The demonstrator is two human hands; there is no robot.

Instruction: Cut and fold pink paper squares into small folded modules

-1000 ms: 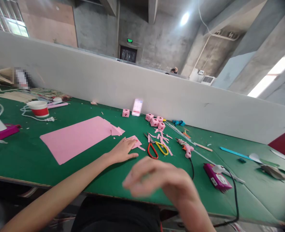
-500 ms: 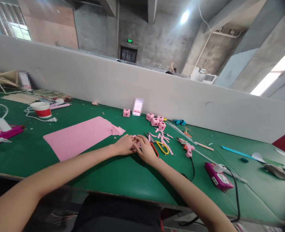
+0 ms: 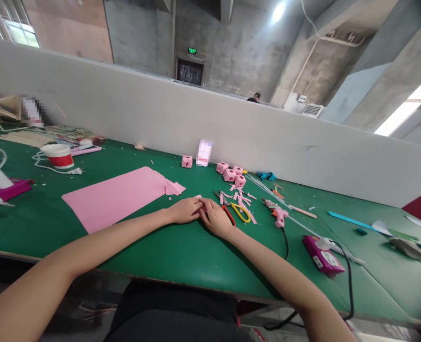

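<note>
Fingertips of my left hand [image 3: 186, 210] and my right hand [image 3: 215, 216] meet over the green table. Both are closed around a small piece of pink paper [image 3: 198, 196], mostly hidden by the fingers, so its shape does not show. Beside my right hand lie scissors [image 3: 240, 213] with one red and one yellow handle, blades slightly apart. Pink paper scraps [image 3: 244, 198] are strewn just past them. A large pink sheet [image 3: 116, 197] lies left of my hands, with a small folded pink piece [image 3: 175, 188] at its right end.
Several folded pink paper boxes [image 3: 229, 175] cluster near the white partition [image 3: 142, 109]; another box [image 3: 186, 161] sits beside a blurred upright card. A pink glue gun [image 3: 280, 216], its black cord and a purple power strip [image 3: 322, 256] lie right. A red-and-white cup [image 3: 58, 156] stands left.
My fingers have shifted slightly and closed in tighter over the pink paper piece, its edge now showing above them. The camera view has tilted a little. Things on the table stay in place.
</note>
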